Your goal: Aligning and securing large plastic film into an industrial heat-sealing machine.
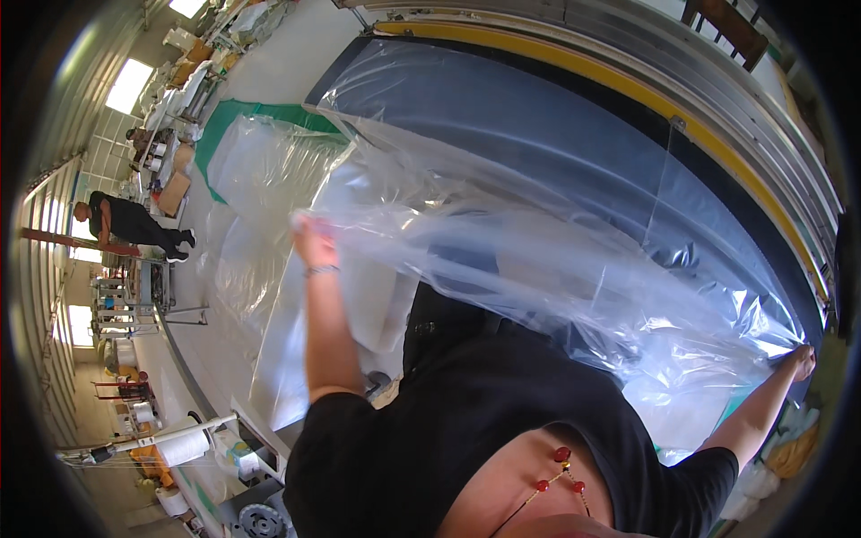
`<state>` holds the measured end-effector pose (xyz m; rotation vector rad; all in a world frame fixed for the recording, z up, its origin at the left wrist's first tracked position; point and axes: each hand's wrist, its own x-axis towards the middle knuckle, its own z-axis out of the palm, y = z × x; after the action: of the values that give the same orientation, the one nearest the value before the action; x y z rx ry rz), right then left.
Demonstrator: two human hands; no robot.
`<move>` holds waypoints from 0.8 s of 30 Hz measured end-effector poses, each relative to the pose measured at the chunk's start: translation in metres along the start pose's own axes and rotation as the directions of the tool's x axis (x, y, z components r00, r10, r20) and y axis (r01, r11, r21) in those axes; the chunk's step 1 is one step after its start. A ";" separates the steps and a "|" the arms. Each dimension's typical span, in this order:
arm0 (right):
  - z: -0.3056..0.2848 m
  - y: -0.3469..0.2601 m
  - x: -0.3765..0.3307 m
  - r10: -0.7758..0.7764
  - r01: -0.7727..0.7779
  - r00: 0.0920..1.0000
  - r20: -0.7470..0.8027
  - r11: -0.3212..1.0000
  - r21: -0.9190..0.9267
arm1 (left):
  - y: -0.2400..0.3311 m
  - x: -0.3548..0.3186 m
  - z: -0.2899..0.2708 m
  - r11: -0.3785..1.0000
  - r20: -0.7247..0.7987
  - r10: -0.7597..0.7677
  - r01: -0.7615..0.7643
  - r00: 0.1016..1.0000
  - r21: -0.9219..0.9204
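Left hand [309,235] and right hand [798,360], fingers gripping, spread well apart on clear plastic sheet [538,260] over dark blue table [556,134].

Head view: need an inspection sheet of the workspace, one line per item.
Surface: long dark blue table, yellow edge strip along its far side.
Job's things: clear plastic sheet, stretched out between both hands, more lying on the table.
Clutter: white thread spool, cardboard box.
Hands: left hand and right hand each grip an edge of the sheet, arms spread wide.
Cables: nothing seen.
Surroundings: workshop hall; another person stands far off by metal racks.
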<state>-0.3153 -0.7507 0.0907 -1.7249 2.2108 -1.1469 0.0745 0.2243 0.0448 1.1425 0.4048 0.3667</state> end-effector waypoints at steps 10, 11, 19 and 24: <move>0.031 0.035 0.050 -0.231 0.273 0.934 0.272 0.953 -0.128 | 0.193 0.192 0.164 0.019 0.539 0.507 -0.634 0.673 0.773; 0.034 0.037 0.042 -0.255 0.304 0.926 0.278 0.941 -0.147 | 0.143 0.195 0.157 0.232 0.301 0.232 -0.352 0.925 0.907; 0.011 0.050 0.056 -0.284 0.358 0.913 0.291 0.901 -0.245 | -0.006 0.035 0.101 0.808 0.357 -0.586 0.495 0.727 0.318; 0.013 0.053 0.056 -0.275 0.366 0.906 0.323 0.891 -0.267 | 0.022 0.129 0.115 0.854 0.134 -0.013 -0.059 0.991 0.517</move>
<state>-0.3698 -0.8020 0.0688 -2.2945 2.0744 -0.5497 0.2413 0.2024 0.0909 1.6968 0.3831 0.1998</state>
